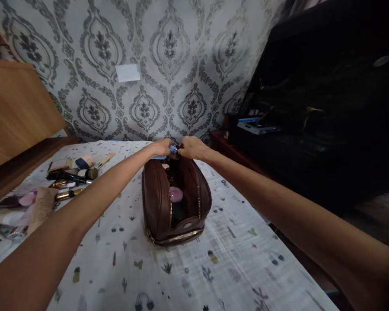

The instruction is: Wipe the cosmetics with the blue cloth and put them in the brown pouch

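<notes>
A brown cosmetic bag (158, 203) stands unzipped on the bed, its gold zipper teeth spread apart. Inside lies a pink rounded item (176, 194), with darker contents too dim to name. Above the bag's far end, my left hand (162, 147) is closed on a light-blue cloth-like piece (173, 149). Close beside it, my right hand (193, 148) has its fingers pinched at a small dark, shiny thing between the hands, whose kind I cannot make out. The fingertips of both hands are partly hidden.
Makeup brushes (73, 176), tubes and compacts lie in a group at the left on the patterned white sheet (181, 276). A wooden headboard (16, 112) rises at the left. Patterned wallpaper is behind, and a large black object (324, 108) stands at the right.
</notes>
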Motion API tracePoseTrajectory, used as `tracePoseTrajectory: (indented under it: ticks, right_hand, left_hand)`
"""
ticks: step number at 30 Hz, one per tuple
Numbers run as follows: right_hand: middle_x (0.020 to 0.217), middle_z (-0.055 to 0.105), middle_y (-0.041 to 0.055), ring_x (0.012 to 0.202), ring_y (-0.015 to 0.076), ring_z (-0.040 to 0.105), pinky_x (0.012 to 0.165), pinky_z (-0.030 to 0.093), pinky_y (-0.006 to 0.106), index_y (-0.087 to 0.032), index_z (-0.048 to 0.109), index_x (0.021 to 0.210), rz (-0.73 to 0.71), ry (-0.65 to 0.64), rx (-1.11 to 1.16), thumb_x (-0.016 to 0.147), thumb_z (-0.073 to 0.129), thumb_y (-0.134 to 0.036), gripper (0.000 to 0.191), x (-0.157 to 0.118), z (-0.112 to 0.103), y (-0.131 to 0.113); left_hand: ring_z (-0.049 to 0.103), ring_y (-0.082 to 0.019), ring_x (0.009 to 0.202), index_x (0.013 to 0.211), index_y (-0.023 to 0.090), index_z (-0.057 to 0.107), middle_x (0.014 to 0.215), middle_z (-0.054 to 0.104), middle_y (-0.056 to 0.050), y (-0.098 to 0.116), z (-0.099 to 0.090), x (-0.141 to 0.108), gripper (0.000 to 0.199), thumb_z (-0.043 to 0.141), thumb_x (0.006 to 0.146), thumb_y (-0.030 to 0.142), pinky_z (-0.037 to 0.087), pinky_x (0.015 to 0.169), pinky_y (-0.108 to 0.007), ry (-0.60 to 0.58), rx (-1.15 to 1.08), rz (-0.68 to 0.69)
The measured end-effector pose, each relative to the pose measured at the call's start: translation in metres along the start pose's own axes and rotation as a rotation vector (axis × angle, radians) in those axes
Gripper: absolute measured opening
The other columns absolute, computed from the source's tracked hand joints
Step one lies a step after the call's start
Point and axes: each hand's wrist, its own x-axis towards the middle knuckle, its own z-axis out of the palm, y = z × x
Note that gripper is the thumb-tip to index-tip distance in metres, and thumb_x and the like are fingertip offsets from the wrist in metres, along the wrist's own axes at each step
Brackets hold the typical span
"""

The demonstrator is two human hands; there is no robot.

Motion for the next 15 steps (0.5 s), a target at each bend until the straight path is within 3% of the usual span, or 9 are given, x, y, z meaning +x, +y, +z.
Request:
tracePoseTrajectory:
  ticks: [10,15]
  right_hand:
    - [0.131,0.066,0.0187,0.121,0.0319,0.064,0.092,0.053,0.035,-0.016,0.066,0.127,0.047,0.015,-0.02,0.089,0.063,-0.034,0.042,-0.006,-0.003,-0.01]
    - [0.13,0.067,0.0181,0.121,0.0328,0.064,0.091,0.053,0.037,-0.015,0.066,0.128,0.053,-0.014,0.0,0.09,0.062,-0.037,0.044,-0.003,-0.005,-0.006]
  left_hand:
    - [0.063,-0.016,0.062,0.079,0.015,0.07,0.06,0.066,0.004,0.009,-0.012,-0.003,0.025,0.079,0.056,0.013,0.048,0.063,-0.024,-0.013,-0.034,-0.002]
    - [0.067,-0.016,0.064,0.095,0.014,0.067,0.066,0.068,0.001,0.017,-0.034,-0.02,0.022,0.071,0.073,0.012,0.052,0.063,-0.026,0.083,-0.171,-0.032]
